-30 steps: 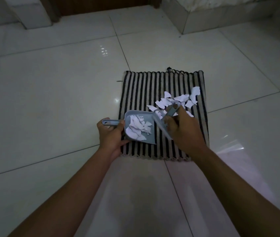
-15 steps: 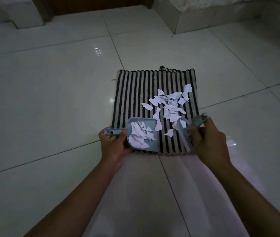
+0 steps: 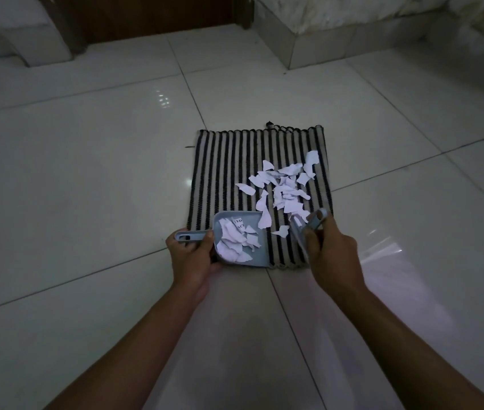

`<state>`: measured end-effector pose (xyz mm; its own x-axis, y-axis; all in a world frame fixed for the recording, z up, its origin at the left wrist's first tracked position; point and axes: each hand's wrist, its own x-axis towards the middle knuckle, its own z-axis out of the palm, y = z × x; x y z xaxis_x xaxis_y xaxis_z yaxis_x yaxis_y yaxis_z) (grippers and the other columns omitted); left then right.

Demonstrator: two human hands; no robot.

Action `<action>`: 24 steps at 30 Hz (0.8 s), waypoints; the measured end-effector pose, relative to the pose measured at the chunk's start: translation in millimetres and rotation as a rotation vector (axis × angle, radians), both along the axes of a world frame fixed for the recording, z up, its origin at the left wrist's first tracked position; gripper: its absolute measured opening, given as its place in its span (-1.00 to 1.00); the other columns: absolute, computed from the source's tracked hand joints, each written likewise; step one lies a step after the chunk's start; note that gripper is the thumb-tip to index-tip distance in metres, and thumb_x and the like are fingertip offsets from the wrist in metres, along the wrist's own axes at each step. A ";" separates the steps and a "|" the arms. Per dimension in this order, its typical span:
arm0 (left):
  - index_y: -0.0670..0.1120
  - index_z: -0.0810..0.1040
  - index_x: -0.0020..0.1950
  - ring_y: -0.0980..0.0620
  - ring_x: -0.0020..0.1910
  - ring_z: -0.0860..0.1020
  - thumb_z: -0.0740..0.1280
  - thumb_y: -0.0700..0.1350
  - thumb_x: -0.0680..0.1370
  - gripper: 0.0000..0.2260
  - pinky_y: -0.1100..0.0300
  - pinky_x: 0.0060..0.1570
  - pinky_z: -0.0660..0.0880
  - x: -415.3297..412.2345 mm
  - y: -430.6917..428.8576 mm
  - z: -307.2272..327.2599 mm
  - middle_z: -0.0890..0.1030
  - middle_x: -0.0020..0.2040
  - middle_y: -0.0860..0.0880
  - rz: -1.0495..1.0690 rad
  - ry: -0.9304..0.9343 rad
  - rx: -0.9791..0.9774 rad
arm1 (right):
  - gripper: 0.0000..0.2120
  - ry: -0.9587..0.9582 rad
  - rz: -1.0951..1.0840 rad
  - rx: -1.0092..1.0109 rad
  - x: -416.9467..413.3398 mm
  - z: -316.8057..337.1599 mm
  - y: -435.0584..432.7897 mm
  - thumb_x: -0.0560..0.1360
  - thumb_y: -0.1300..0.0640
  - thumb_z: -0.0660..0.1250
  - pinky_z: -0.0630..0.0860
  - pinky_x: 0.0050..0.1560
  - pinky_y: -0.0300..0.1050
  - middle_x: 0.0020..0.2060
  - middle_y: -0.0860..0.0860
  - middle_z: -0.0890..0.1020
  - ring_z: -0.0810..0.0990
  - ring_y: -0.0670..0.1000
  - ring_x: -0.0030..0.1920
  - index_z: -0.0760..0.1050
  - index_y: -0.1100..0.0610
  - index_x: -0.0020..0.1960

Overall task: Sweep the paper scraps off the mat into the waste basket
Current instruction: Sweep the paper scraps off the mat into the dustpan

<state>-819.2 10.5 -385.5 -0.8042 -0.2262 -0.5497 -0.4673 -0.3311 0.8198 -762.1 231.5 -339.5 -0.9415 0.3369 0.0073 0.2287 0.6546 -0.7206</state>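
Status: partly done. One batch of scraps point(image 3: 235, 242) is already loaded in the dustpan point(image 3: 260, 250). The larger pile of paper scraps point(image 3: 286, 189) is left on the right half of the mat point(image 3: 223, 173), from mid-mat toward the near edge. One long scrap is touching the pan's far right corner, and a small one lies between the pan and the brush point(image 3: 313, 224). No waste basket is in view, so nothing is judged emptied yet.

Grips: the pan handle is wrapped by the left hand point(image 3: 189, 257). The brush is gripped in the right hand point(image 3: 334, 258), at the mat's near right corner.

Orientation: the pan is set on the mat's near edge with its long axis left-right, handle to the left, mouth facing right toward the pile. The bristle edge appears to run roughly near-far but is blurred. The mat stripes run near-far.
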 end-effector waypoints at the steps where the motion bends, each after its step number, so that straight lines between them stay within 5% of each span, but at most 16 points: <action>1: -0.05 0.28 0.25 -0.10 -0.02 0.66 0.43 -0.28 0.55 -0.59 -0.07 -0.26 0.67 -0.4 0.7 1.2 0.61 0.06 -0.15 0.000 0.001 0.006 | -0.81 -0.011 0.020 0.024 -1.7 -1.6 -2.8 0.65 0.09 0.15 0.53 -0.37 -0.25 -0.31 -0.08 0.55 0.56 -0.13 -0.34 0.39 0.06 0.25; 4: -0.04 0.27 0.25 -0.03 -0.10 0.65 0.41 -0.27 0.57 -0.60 0.03 -0.37 0.65 -1.6 5.6 4.2 0.61 0.03 -0.11 -0.013 -0.003 0.010 | -0.84 -0.037 0.119 0.068 -7.8 -6.5 -18.3 0.65 0.11 0.17 0.62 -0.29 -0.04 -0.28 -0.04 0.58 0.59 -0.05 -0.32 0.42 0.11 0.19; 11: -0.03 0.28 0.26 -0.12 0.04 0.64 0.43 -0.25 0.56 -0.59 -0.01 -0.33 0.67 -5.6 5.2 4.2 0.61 0.12 -0.13 -0.018 -0.011 0.010 | -0.81 0.000 -0.009 -0.042 -11.4 3.4 -1.3 0.65 0.06 0.16 0.57 -0.43 -0.24 -0.32 -0.02 0.60 0.61 -0.10 -0.39 0.39 0.07 0.24; 17: -0.01 0.29 0.24 -0.16 0.06 0.64 0.45 -0.24 0.54 -0.58 -0.12 -0.18 0.66 -3.3 9.2 -1.9 0.60 0.13 -0.16 0.004 -0.024 0.020 | -0.78 -0.046 0.110 -0.021 -9.3 -3.9 -43.8 0.64 0.06 0.16 0.49 -0.47 -0.41 -0.32 -0.13 0.53 0.57 -0.20 -0.37 0.42 0.12 0.23; 21: -0.04 0.29 0.24 -0.08 -0.03 0.64 0.46 -0.25 0.53 -0.58 -0.04 -0.24 0.66 -9.9 3.0 -0.6 0.60 0.09 -0.15 0.007 -0.007 0.011 | -0.90 0.027 0.078 -0.091 -24.6 4.9 -27.0 0.65 0.08 0.17 0.57 -0.48 -0.24 -0.32 -0.01 0.61 0.63 -0.08 -0.41 0.39 0.09 0.10; 24: -0.03 0.28 0.19 -0.01 -0.11 0.64 0.43 -0.26 0.55 -0.61 0.00 -0.29 0.66 -19.0 -1.1 1.8 0.59 0.03 -0.11 -0.004 0.022 0.009 | -0.81 0.015 -0.004 -0.045 -40.6 7.5 -5.1 0.64 0.03 0.17 0.64 -0.39 -0.05 -0.32 -0.01 0.61 0.63 -0.04 -0.38 0.40 0.07 0.21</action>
<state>-838.2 9.4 -383.7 -0.8171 -0.2184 -0.5335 -0.4501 -0.3365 0.8271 -802.7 226.5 -332.0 -0.9401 0.3407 0.0057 0.2203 0.6203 -0.7528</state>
